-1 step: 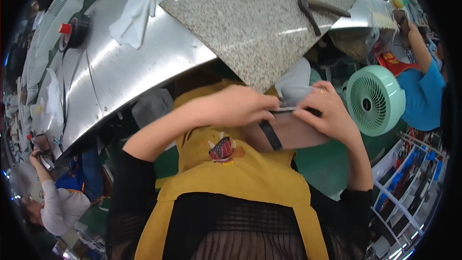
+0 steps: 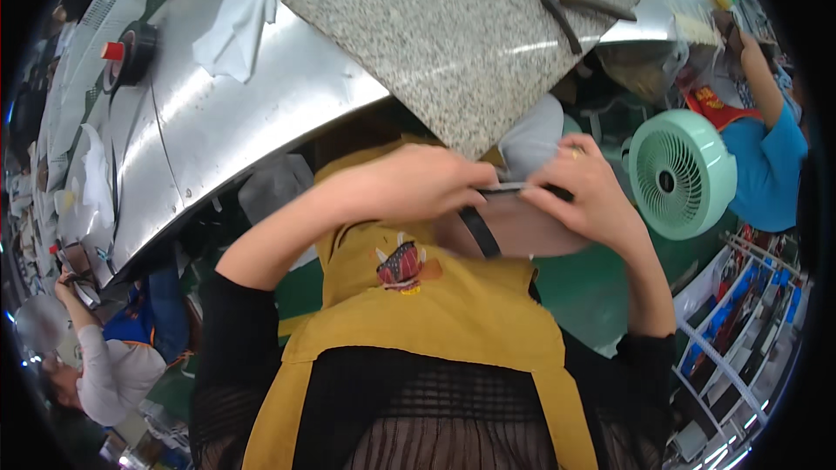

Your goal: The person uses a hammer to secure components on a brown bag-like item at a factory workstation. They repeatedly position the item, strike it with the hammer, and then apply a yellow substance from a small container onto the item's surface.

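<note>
My left hand [image 2: 440, 178] and my right hand [image 2: 579, 191] meet over my lap, at the near corner of the granite slab. Between them lies a pinkish-brown flexible piece [image 2: 544, 231] with a black strap [image 2: 480, 232] across its left part; what kind of article it is I cannot tell. Along its far edge runs a thin pale strip [image 2: 505, 186]. The fingers of both hands are closed in a pinch on this edge, the left ones at its left end and the right ones further right. Part of the edge is hidden behind the fingers.
A granite slab [image 2: 435, 43] rests on the metal table [image 2: 287, 96]; a hammer [image 2: 592, 4] lies on it. A white cloth [image 2: 235, 30] and a black tape roll [image 2: 138, 52] are leftward. Rightward stand a green fan [image 2: 679, 174] and a rack [image 2: 731, 339]. Co-workers sit on both sides.
Both hands and the pinkish-brown piece have shifted slightly up and left in the picture. The grip on the edge looks the same.
</note>
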A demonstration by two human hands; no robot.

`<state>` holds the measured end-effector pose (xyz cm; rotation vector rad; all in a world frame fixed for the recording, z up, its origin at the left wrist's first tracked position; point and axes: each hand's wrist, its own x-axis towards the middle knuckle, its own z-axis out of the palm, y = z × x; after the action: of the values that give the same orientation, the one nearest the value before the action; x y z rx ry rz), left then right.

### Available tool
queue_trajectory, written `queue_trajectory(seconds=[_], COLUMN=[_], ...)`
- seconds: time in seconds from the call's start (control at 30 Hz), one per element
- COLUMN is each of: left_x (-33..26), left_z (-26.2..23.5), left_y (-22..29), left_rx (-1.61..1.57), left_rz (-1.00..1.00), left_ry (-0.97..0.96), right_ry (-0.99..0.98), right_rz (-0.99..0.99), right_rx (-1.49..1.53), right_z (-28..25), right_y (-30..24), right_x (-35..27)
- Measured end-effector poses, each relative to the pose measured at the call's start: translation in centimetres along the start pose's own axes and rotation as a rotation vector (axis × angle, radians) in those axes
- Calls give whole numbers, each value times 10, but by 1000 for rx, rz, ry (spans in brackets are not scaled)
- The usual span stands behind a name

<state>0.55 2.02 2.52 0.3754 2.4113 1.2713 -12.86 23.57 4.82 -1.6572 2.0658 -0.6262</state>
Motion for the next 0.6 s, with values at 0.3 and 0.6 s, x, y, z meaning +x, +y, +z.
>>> queue_trajectory(seconds=[0.3, 0.6], left_x=[-20, -25], left_z=[10, 9], left_y=[-9, -10], left_rx=[236, 314], left_rz=[90, 157], left_ry=[303, 399], right_ry=[-67, -551], right_rz=[-97, -6], right_rx=[84, 122], right_z=[27, -14], right_y=[-11, 14], right_x=[29, 37])
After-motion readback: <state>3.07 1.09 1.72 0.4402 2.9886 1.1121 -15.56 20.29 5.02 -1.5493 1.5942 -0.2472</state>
